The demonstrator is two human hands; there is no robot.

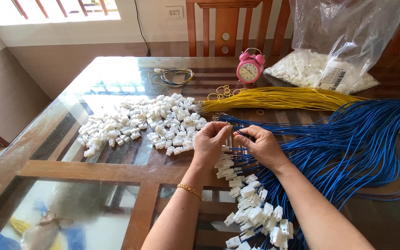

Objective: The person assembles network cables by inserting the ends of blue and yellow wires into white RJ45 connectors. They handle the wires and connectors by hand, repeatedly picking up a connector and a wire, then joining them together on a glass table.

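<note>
My left hand (pixel 210 141) pinches a small white plastic connector (pixel 228 137) above the glass tabletop (pixel 116 92). My right hand (pixel 261 146) grips a blue wire (pixel 242 134) by its end, right against that connector. Both hands hover over a large bundle of blue wires (pixel 348 143) that fans out to the right. Below my hands lies a row of blue wires fitted with white connectors (pixel 255 215). A heap of loose white connectors (pixel 158 122) spreads to the left of my hands.
A bundle of yellow wires (pixel 283 98) lies behind the blue one, with loose rubber bands (pixel 223 91) near it. A pink alarm clock (pixel 250 67), a clear bag of white connectors (pixel 320 69), a coil of mixed wires (pixel 171 76) and a wooden chair (pixel 228 28) stand at the back.
</note>
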